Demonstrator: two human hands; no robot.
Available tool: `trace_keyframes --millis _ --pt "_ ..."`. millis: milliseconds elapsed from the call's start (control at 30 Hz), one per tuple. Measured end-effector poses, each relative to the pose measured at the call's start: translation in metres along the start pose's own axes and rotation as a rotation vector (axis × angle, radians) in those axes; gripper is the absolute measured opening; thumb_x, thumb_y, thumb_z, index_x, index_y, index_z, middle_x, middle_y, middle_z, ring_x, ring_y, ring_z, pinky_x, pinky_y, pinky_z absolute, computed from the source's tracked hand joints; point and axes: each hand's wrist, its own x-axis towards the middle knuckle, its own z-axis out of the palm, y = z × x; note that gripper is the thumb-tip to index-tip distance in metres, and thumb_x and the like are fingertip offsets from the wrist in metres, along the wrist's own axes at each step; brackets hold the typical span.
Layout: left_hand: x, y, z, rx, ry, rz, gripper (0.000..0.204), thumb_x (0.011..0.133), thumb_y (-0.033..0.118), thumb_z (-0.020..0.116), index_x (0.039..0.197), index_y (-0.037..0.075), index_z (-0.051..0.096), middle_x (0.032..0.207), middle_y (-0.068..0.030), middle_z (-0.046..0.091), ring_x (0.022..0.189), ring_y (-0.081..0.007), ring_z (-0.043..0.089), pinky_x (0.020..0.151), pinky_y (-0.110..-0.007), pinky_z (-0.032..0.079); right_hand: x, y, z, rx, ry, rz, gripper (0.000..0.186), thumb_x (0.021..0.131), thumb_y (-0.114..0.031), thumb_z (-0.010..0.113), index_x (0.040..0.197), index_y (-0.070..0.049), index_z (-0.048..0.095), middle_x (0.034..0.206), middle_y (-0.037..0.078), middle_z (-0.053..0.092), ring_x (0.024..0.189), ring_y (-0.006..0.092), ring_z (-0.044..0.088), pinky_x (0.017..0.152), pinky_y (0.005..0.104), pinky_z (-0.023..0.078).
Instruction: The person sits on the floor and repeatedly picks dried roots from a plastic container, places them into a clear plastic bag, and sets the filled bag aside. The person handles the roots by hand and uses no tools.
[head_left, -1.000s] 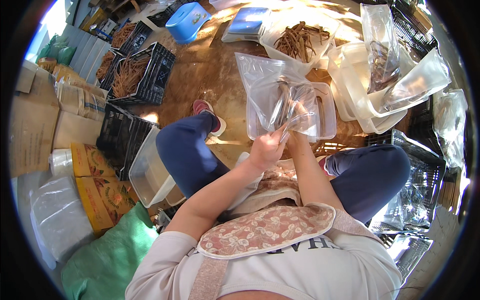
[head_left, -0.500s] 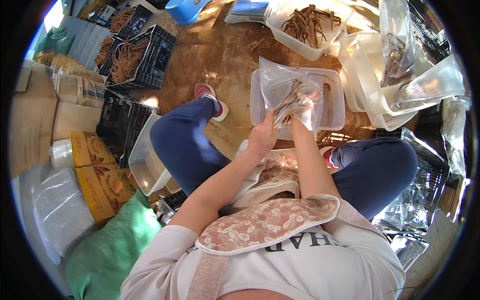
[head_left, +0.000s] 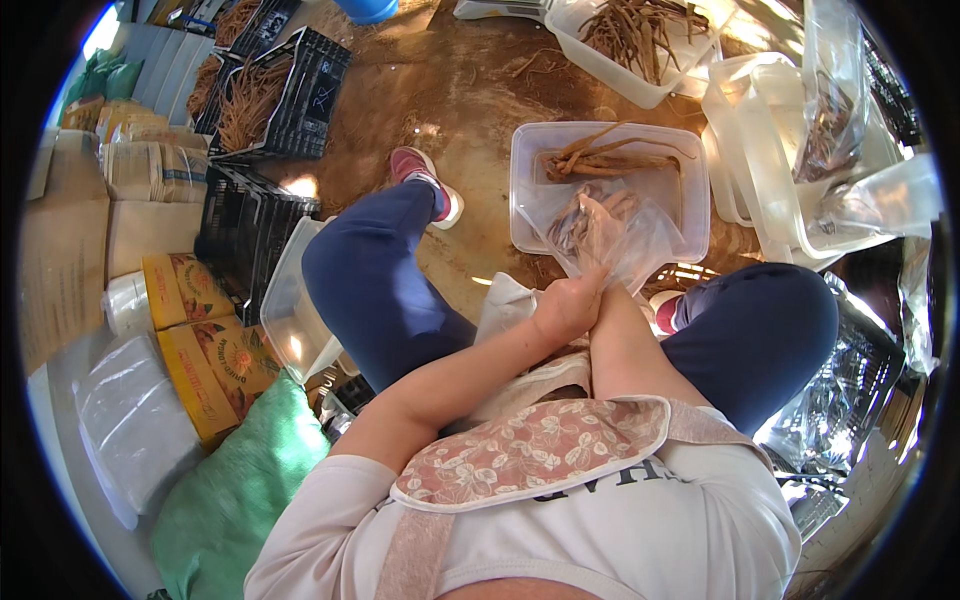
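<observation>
My left hand (head_left: 570,305) is closed on the mouth of a clear plastic bag (head_left: 648,245), right beside my right wrist. Inside that bag is my right hand (head_left: 604,232), seen through the film, its fingers around a bunch of thin brown roots (head_left: 572,222); the plastic partly blurs them. Bag and hands hang over the near part of a translucent plastic tub (head_left: 702,190). Longer brown roots (head_left: 622,162) lie along the tub's far side.
Beyond stands another tub (head_left: 655,98) heaped with roots (head_left: 640,40). Stacked tubs (head_left: 745,130) holding a bag of roots (head_left: 828,125) are at the right. At left are black crates (head_left: 318,100) of roots, yellow cartons (head_left: 215,370) and a green sack (head_left: 245,480).
The bag has tipped down and toward me, uncovering roots at the tub's far side. My left hand has shifted right and nearer, up against my right wrist.
</observation>
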Motion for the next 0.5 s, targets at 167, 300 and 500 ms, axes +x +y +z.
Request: trace_keyframes --millis 167,300,500 --pt "0.005 -0.006 -0.010 0.015 0.146 -0.313 0.020 0.084 0.021 0.058 0.089 0.003 0.050 0.065 -0.0218 0.057 0.061 -0.0394 0.057 0.052 -0.044 0.044 0.002 -0.015 0.010 -0.508 -0.050 0.073 0.023 0.085 -0.015 0.054 0.099 0.002 0.056 0.090 0.012 0.058 0.068 0.0190 0.054 0.059 0.0278 0.045" --pt "0.004 -0.008 -0.019 -0.004 0.127 -0.338 0.024 0.086 0.025 0.055 0.080 0.003 0.051 0.060 -0.0200 0.054 0.055 -0.0383 0.055 0.049 -0.044 0.041 -0.009 -0.044 0.019 -0.960 -0.172 0.038 0.024 0.085 -0.015 0.054 0.101 0.003 0.055 0.092 0.012 0.057 0.073 0.0186 0.053 0.063 0.0282 0.044" --pt "0.003 -0.007 -0.011 -0.038 0.078 -0.091 0.028 0.087 0.026 0.054 0.071 0.003 0.053 0.060 -0.0195 0.054 0.055 -0.0383 0.053 0.049 -0.043 0.041 -0.050 -0.033 0.036 -1.726 -0.613 -0.347 0.025 0.085 -0.015 0.053 0.103 0.003 0.054 0.096 0.012 0.056 0.079 0.0181 0.052 0.069 0.0288 0.042"
